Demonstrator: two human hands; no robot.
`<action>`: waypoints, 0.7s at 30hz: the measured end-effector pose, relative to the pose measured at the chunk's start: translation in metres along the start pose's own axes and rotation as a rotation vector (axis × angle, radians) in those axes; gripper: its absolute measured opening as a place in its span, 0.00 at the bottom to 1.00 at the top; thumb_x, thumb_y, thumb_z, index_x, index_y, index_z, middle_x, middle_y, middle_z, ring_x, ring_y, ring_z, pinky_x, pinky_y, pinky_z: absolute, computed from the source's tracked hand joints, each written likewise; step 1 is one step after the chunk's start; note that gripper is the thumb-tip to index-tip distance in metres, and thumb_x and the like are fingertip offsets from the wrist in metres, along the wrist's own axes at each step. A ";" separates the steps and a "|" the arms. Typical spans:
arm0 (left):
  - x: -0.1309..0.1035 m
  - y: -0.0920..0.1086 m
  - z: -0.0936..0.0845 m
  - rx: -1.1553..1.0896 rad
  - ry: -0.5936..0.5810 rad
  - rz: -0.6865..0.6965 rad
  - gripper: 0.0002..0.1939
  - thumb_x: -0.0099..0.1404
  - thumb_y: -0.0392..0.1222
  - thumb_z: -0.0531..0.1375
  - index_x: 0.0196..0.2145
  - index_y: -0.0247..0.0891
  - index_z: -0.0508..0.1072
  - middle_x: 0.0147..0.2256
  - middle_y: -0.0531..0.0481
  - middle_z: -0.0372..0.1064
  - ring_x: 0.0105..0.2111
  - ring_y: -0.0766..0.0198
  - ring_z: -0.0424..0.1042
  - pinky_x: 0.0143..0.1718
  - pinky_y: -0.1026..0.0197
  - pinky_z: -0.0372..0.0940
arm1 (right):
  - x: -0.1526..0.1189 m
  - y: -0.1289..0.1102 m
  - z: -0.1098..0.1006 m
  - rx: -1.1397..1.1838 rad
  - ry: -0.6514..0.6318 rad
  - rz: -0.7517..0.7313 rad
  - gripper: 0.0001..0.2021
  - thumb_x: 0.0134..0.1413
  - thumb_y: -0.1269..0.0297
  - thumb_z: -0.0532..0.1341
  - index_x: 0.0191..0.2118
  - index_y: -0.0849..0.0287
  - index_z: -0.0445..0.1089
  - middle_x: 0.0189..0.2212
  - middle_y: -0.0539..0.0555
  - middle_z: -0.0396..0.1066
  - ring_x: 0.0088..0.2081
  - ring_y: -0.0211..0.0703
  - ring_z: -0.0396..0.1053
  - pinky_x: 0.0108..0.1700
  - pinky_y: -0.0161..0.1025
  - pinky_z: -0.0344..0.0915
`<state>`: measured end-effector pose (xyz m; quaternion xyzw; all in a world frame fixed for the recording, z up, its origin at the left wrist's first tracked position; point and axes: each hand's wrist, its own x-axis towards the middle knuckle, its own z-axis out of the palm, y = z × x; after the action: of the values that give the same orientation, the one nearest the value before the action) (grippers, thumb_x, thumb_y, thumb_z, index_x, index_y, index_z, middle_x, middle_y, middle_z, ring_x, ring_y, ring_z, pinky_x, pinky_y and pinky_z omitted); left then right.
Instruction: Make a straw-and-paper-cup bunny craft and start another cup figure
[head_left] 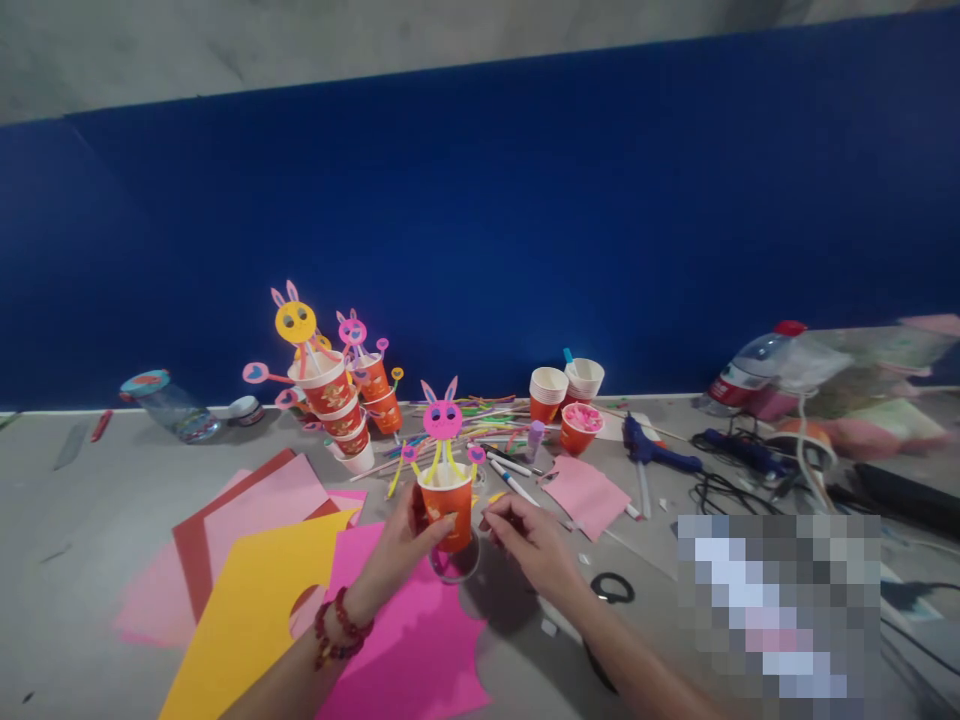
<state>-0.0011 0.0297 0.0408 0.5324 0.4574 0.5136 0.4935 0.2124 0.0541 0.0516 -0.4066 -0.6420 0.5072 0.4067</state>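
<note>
An orange paper cup (444, 508) stands upright at the lower centre of the frame, a pink rabbit face (442, 421) with two ears rising above its rim on yellow strips; its front bears a pale print, partly covered by the thumb, with no legible wording. The bottle (757, 370) at the right edge of the blue panel (480, 230) has a red label with white marks too blurred to read. A pixelated block at lower right hides part of the table (45, 580), and both forearms are cut off by the bottom edge. Under the cup is a clear round object (455, 578), perhaps a lid or tape roll. The left hand (409, 540), below a beaded bracelet (343, 630), is clamped around the cup, thumb across its front. The right hand (529, 540) hovers just beside it, apart from the left, thumb and forefinger drawn close; whether they grip anything cannot be told.
</note>
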 end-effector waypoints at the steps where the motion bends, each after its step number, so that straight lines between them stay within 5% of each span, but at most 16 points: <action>1: 0.002 0.000 0.002 -0.020 -0.005 -0.005 0.24 0.65 0.48 0.65 0.55 0.40 0.67 0.52 0.41 0.73 0.53 0.48 0.73 0.55 0.46 0.68 | 0.003 0.000 -0.001 0.023 0.009 0.013 0.16 0.60 0.49 0.61 0.31 0.56 0.70 0.26 0.51 0.71 0.26 0.42 0.68 0.27 0.36 0.63; 8: 0.003 0.001 0.005 -0.104 0.028 -0.035 0.24 0.64 0.49 0.66 0.54 0.39 0.68 0.55 0.41 0.72 0.55 0.47 0.71 0.56 0.46 0.67 | 0.012 0.014 -0.007 0.068 0.079 0.050 0.21 0.53 0.42 0.66 0.26 0.55 0.65 0.21 0.49 0.70 0.22 0.41 0.65 0.26 0.37 0.63; 12: 0.003 -0.002 0.005 -0.123 0.041 -0.033 0.23 0.65 0.49 0.65 0.55 0.41 0.67 0.58 0.41 0.70 0.58 0.48 0.69 0.59 0.47 0.65 | 0.020 0.012 -0.004 0.055 0.088 0.050 0.24 0.62 0.41 0.57 0.26 0.56 0.66 0.22 0.51 0.72 0.24 0.41 0.67 0.28 0.39 0.66; 16: 0.006 -0.008 0.005 -0.061 0.042 -0.015 0.28 0.63 0.50 0.67 0.57 0.40 0.65 0.57 0.40 0.70 0.57 0.47 0.71 0.58 0.46 0.67 | 0.030 0.005 0.008 0.050 0.047 -0.008 0.17 0.61 0.47 0.61 0.42 0.57 0.72 0.40 0.55 0.77 0.37 0.45 0.74 0.39 0.41 0.71; 21: 0.010 -0.019 0.007 0.038 0.022 0.044 0.28 0.64 0.50 0.66 0.57 0.40 0.63 0.57 0.37 0.69 0.57 0.46 0.71 0.57 0.44 0.67 | 0.040 0.010 0.027 -0.006 -0.019 0.029 0.29 0.48 0.53 0.71 0.54 0.58 0.67 0.48 0.60 0.77 0.46 0.53 0.76 0.48 0.49 0.72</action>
<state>0.0065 0.0409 0.0230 0.5461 0.4607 0.5213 0.4667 0.1752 0.0842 0.0422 -0.4122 -0.6414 0.5147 0.3921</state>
